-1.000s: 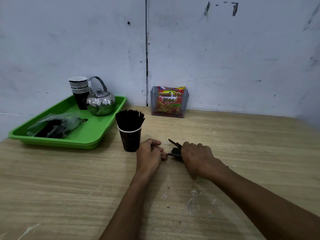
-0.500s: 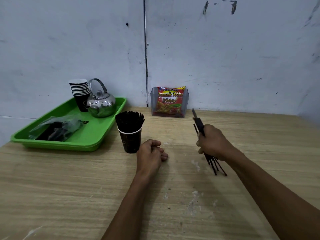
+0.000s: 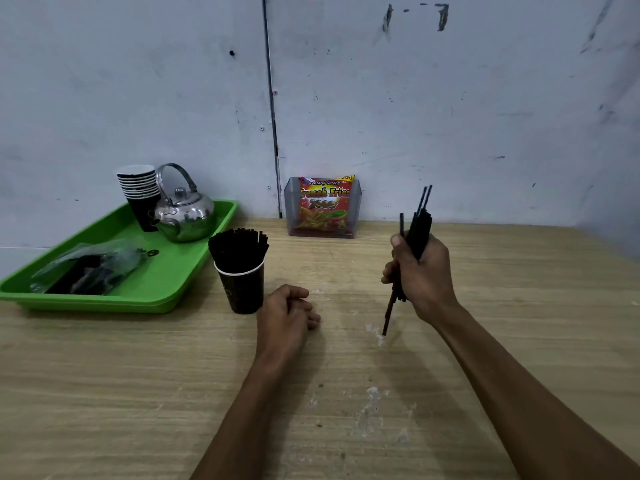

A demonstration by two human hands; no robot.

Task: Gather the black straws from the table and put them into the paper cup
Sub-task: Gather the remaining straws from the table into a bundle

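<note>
Right hand: fingers curled tight round a bundle of black straws, thumb pressed along the near side. Bundle held nearly upright, clear above the counter, ends uneven; a few tips poke well above the rest, and one straw has slipped low, its lower end close to the wood. Upright hold probably meant to let the ends drop level before loading.

Left hand: fingers loosely curled, holding nothing that I can see, knuckles resting on the counter just beside the paper cup. Likely parked there to steady the cup when the bundle goes in.

Paper cup: dark, white rim, upright, already packed with black straws fanning above the rim. It stands between the left hand and the green tray, well apart from the raised bundle. No loose straws visible on the counter, so this bundle looks like the last of them. Tight fit ahead; the low straggler could catch the rim or fall out.

On the tray: steel kettle, a stack of paper cups behind it, a clear plastic bag with dark contents. Against the wall, a clear holder with a French fries snack packet.
</note>
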